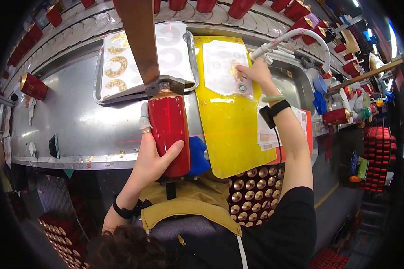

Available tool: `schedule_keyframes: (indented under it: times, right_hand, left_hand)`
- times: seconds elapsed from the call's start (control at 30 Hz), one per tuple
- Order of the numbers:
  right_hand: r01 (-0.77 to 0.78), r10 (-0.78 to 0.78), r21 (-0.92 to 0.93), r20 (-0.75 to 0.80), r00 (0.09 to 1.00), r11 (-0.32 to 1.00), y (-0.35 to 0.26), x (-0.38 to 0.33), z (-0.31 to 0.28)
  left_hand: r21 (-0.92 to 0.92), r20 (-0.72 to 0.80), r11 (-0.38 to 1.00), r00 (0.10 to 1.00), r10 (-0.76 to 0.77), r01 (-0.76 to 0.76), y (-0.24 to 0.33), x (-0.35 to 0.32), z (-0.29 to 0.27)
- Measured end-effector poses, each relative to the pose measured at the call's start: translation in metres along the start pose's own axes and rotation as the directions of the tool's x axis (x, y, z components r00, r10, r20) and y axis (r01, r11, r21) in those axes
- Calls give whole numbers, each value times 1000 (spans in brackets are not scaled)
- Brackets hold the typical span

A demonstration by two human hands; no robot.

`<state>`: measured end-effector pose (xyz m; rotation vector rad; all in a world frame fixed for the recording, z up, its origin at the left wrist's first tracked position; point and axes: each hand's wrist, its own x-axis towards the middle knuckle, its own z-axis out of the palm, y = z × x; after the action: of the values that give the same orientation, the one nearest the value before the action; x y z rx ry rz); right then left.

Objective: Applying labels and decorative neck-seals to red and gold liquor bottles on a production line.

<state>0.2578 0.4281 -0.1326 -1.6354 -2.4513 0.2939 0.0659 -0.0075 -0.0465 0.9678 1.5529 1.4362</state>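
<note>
Gripping one glossy red bottle, round and smooth with a gold shoulder: left hand, fingers wrapped round its side, bandaged fingertip up. Bottle upright at the steel bench edge, neck caught in a metal clamp under one brown arm. Right hand flat, fingertips pressing one clear sheet of labels on one yellow board. One metal tray beyond, three gold curved stickers on white backing. Many red cups along the curved rim.
</note>
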Motion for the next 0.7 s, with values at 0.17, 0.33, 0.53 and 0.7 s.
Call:
schedule_keyframes:
  times: [0.17,0.33,0.53,0.7]
  right_hand:
    - [-205,187,42,260,947,978,10,7,-11]
    - [-339,269,374,227,936,863,22,-7,-11]
    - [107,-41,286,-227,973,952,-10,-47,-55]
    - [482,-370,351,-342,864,803,-116,-136,-123]
  left_hand:
    - [49,17,999,1000,-16,15,-3,-3,-5]
    - [38,63,996,994,-88,86,-5,-5,-10]
    - [53,86,998,996,-25,21,-6,1,-9]
    - [-362,-34,931,998,-62,46,-1,-3,-13]
